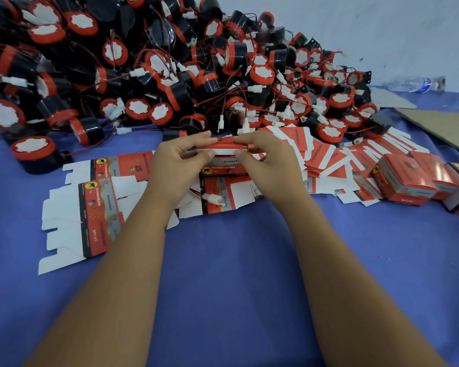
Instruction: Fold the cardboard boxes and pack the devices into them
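Observation:
My left hand (179, 161) and my right hand (266, 160) both grip one small red and white cardboard box (224, 149), thumbs in front, fingers over its top. Its white flap shows between the thumbs. Flat unfolded box blanks (96, 205) lie spread on the blue cloth under and to the left of my hands. A big heap of black devices with red caps and red wires (170, 64) rises behind the box. One wire with a white plug (212, 198) lies under my hands.
Several folded red boxes (406, 181) stand at the right, with more flat blanks (326, 154) fanned beside them. A brown cardboard sheet (440, 128) and a lying plastic water bottle (414, 84) are at the far right. Blue cloth (236, 274) covers the table.

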Demonstrator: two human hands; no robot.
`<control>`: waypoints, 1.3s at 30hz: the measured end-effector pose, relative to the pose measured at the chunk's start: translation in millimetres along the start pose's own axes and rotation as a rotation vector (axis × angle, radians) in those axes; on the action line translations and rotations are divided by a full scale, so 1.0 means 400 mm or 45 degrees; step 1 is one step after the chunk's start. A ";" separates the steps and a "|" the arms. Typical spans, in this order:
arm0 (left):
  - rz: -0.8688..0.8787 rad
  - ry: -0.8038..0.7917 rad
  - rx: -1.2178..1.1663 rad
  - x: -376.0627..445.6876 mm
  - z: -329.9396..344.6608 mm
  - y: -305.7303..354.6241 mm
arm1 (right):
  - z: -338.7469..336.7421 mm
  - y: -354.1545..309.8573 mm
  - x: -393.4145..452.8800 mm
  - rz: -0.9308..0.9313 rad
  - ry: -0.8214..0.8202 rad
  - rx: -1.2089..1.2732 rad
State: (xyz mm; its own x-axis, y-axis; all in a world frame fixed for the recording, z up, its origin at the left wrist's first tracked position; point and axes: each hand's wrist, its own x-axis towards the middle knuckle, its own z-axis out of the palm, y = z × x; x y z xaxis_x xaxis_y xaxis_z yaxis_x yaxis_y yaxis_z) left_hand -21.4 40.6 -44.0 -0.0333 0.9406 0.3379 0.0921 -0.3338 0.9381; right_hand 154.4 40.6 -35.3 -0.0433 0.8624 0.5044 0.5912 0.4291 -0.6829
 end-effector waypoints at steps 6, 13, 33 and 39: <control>0.077 0.016 0.234 -0.009 0.003 -0.008 | 0.008 0.001 -0.003 -0.074 0.024 -0.086; 0.161 0.035 0.402 -0.010 0.001 -0.018 | 0.016 0.006 -0.006 -0.013 0.075 -0.065; 0.029 0.036 0.049 -0.002 0.005 -0.009 | 0.005 0.003 -0.006 0.070 0.056 0.098; 0.031 0.026 0.062 -0.010 0.005 -0.010 | 0.009 0.010 -0.006 0.022 0.084 0.088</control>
State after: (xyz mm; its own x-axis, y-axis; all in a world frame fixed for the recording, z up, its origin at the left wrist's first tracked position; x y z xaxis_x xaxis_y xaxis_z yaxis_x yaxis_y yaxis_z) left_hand -19.7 38.1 -49.2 -0.0505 0.9307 0.3624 0.1411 -0.3525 0.9251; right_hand 154.0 41.1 -41.1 0.0206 0.8511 0.5246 0.5340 0.4342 -0.7254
